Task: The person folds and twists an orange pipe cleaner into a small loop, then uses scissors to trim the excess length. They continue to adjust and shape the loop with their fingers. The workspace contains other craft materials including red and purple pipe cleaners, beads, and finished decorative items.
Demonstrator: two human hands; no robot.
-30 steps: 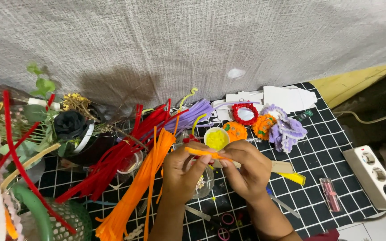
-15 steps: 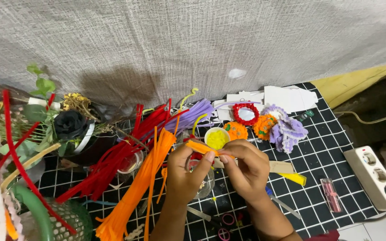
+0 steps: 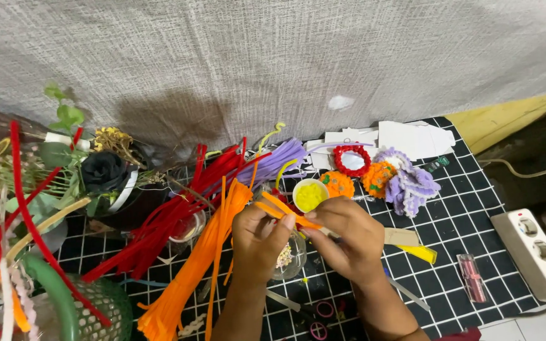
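Evidently the orange pipe cleaner (image 3: pixel 282 211) is bent shorter than a second ago: I log its long straight run, then spanning both hands, now folded into a tight kinked piece above the small clear jar (image 3: pixel 289 256), which I judge to mean the shaping is advancing. I note the left hand (image 3: pixel 257 243) and right hand (image 3: pixel 345 243) sit closer together over the black gridded worktop (image 3: pixel 462 221). Both sets of fingers (image 3: pixel 287 222) are pinched narrow, thumb against forefinger, gripping the orange piece.

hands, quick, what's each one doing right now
Left hand: closed, pinching the orange pipe cleaner.
Right hand: closed, pinching the same orange pipe cleaner.
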